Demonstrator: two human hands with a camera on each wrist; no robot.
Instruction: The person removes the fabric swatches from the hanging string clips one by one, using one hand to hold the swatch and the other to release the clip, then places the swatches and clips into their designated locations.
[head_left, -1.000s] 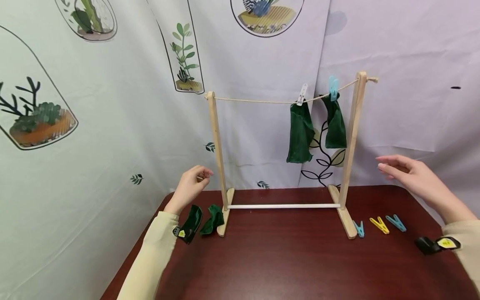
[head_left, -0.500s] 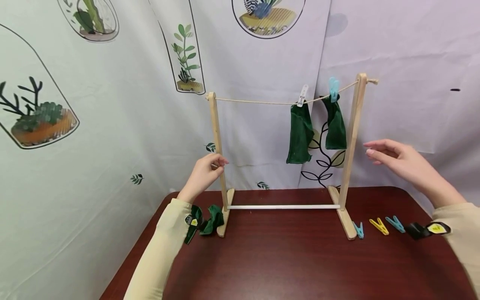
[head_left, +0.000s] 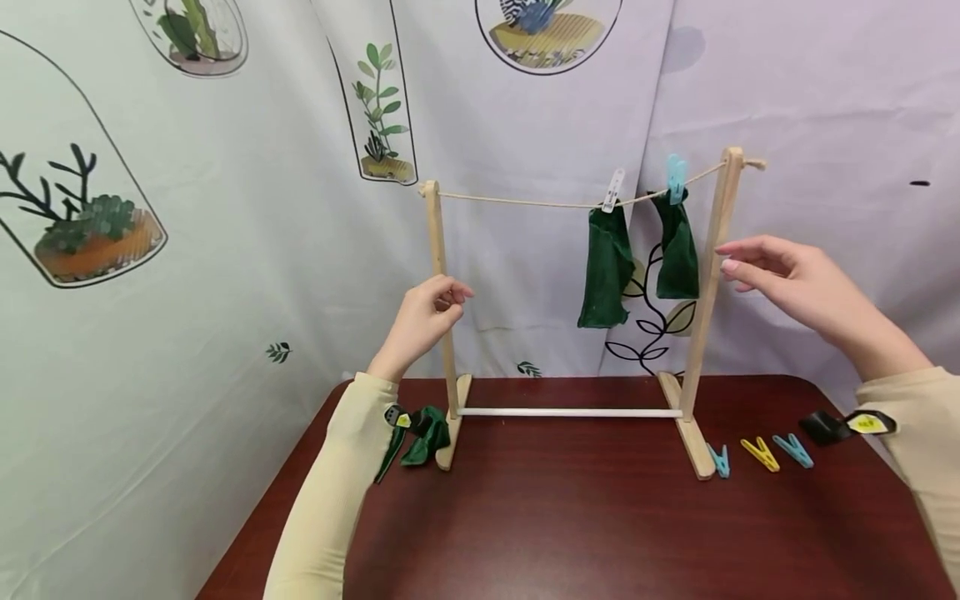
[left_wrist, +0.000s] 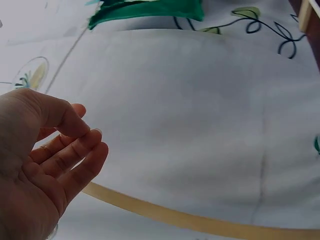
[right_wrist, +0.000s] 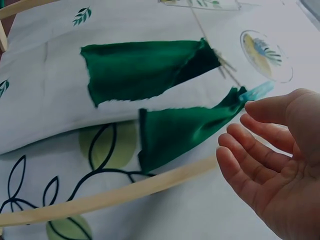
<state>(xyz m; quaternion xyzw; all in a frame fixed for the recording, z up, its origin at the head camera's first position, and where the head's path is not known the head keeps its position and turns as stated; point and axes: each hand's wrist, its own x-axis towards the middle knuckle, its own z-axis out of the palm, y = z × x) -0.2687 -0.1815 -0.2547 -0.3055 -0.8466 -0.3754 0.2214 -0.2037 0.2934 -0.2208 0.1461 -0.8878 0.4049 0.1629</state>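
Note:
My left hand (head_left: 423, 321) is raised in front of the rack's left wooden post (head_left: 435, 229), holding nothing. Its fingers are loosely bent, with the thumb near the fingertips in the left wrist view. My right hand (head_left: 802, 287) hovers beside the right post (head_left: 716, 242), its fingers relaxed and holding nothing. From the rope (head_left: 517, 202) hang two green cloth pieces. A white clothespin (head_left: 612, 190) clips the left cloth (head_left: 606, 271); a light blue clothespin (head_left: 677, 178) clips the right cloth (head_left: 678, 254). In the right wrist view, the blue clothespin (right_wrist: 257, 92) appears just beyond my thumb.
Two more green cloths lie at the rack's left foot, one (head_left: 427, 437) beside the other (head_left: 390, 454), which my left wrist strap partly covers. Right of the rack lie a blue clothespin (head_left: 719, 461), a yellow clothespin (head_left: 761, 454) and another blue clothespin (head_left: 793, 450). A white bar (head_left: 570, 412) joins the feet.
Both hands have risen. The left moved right, to the left post; the right moved left, to the right post. The hanging cloths and the loose clothespins stay put.

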